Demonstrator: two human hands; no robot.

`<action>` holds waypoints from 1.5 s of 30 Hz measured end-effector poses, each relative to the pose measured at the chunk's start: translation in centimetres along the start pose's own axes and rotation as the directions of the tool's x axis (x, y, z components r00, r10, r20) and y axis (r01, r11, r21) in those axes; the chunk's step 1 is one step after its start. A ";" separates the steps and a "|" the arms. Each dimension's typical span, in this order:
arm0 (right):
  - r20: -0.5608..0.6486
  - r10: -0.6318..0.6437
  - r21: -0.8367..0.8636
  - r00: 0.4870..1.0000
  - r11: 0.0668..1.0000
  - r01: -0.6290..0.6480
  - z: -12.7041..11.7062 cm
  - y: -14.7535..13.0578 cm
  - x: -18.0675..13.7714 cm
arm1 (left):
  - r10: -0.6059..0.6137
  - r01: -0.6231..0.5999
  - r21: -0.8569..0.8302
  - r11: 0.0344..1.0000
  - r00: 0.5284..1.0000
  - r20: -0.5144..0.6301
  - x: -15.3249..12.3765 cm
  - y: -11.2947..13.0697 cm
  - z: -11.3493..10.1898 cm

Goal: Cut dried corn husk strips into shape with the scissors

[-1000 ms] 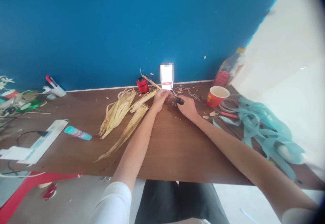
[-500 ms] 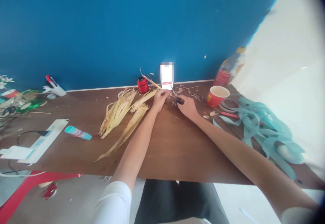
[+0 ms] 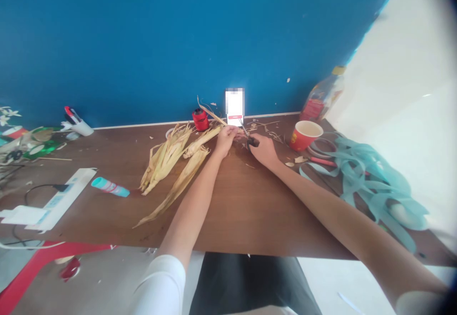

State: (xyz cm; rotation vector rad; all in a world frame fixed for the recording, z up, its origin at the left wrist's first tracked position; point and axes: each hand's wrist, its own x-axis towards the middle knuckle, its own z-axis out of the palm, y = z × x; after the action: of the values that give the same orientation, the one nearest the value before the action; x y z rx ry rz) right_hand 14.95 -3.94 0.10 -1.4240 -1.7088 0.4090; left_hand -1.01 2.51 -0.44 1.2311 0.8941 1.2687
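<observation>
My left hand (image 3: 224, 141) pinches a thin dried corn husk strip (image 3: 212, 116), which runs up and to the left from my fingers. My right hand (image 3: 263, 150) is shut on a pair of black-handled scissors (image 3: 251, 141), whose blades (image 3: 243, 128) point up and to the left beside my left fingertips. Two or three bundles of pale dried corn husks (image 3: 164, 159) lie on the wooden table (image 3: 246, 201) to the left of my left hand. Small husk scraps are scattered around both hands.
A red spool (image 3: 200, 120) and a white card (image 3: 234, 107) stand at the blue wall. To the right are a red paper cup (image 3: 303, 135), a plastic bottle (image 3: 321, 97), red-handled pliers (image 3: 323, 161) and teal ribbon loops (image 3: 364, 186). A power strip (image 3: 59, 204) lies at left.
Both hands stay almost where they were, with only slight shifts around the scissors and the husk strip.
</observation>
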 end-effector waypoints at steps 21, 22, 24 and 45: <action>-0.217 -0.008 0.099 0.976 0.995 0.030 -0.1 0.0 0.0 | 0.032 -0.062 0.114 0.992 0.969 0.245 -0.5 -0.1 -0.3; -0.227 -0.006 0.109 0.974 0.994 0.031 -0.1 0.0 0.0 | 0.038 -0.071 0.119 0.990 0.964 0.264 -0.5 -0.1 -0.3; -0.237 0.002 0.118 0.972 0.993 0.027 0.0 0.1 0.1 | 0.045 -0.091 0.135 0.987 0.949 0.313 -0.5 -0.1 -0.3; -0.197 0.037 0.038 0.980 0.999 -0.030 -0.2 -0.4 -0.1 | 0.087 -0.094 0.051 0.994 0.987 0.133 0.0 -0.4 -0.5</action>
State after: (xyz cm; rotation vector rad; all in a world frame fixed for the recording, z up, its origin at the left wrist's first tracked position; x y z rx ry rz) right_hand 14.89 -4.20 0.44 -1.4207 -1.5126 0.3033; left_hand -1.42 2.65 -0.94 1.3971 0.7918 1.2260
